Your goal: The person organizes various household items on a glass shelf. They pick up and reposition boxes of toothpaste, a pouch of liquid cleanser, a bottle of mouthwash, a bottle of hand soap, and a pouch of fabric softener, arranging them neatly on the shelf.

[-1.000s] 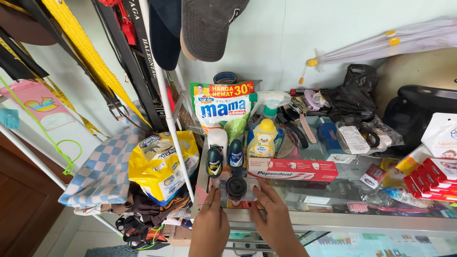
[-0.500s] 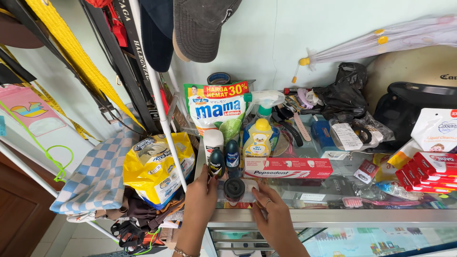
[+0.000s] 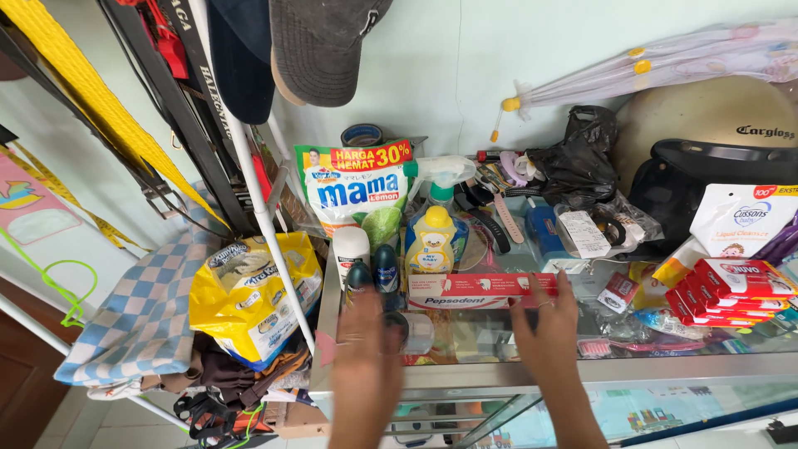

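My left hand [image 3: 366, 345] is blurred over the left end of a glass counter [image 3: 499, 370], fingers apart, just below two small dark roll-on bottles [image 3: 374, 274] and beside a dark round jar [image 3: 397, 328]. I cannot tell whether it touches them. My right hand [image 3: 547, 326] hovers open over the glass, fingertips at the right end of a long red and white toothpaste box [image 3: 482, 291]. Behind the box stand a yellow bottle [image 3: 431, 243], a white cylinder [image 3: 351, 249] and a green and white refill pouch [image 3: 359, 193].
A white pole [image 3: 266, 224] with caps [image 3: 320, 46] and straps stands left of the counter. A yellow bag [image 3: 249, 295] and checked cloth [image 3: 141, 312] sit lower left. Red soap boxes [image 3: 723, 287], a helmet [image 3: 706, 125], a black bag [image 3: 582, 162] and a folded umbrella [image 3: 665, 62] crowd the right.
My left hand has moved down from the roll-on bottles toward the counter's front. My right hand has shifted right, from the counter's middle to the toothpaste box's right end. The view has moved closer.
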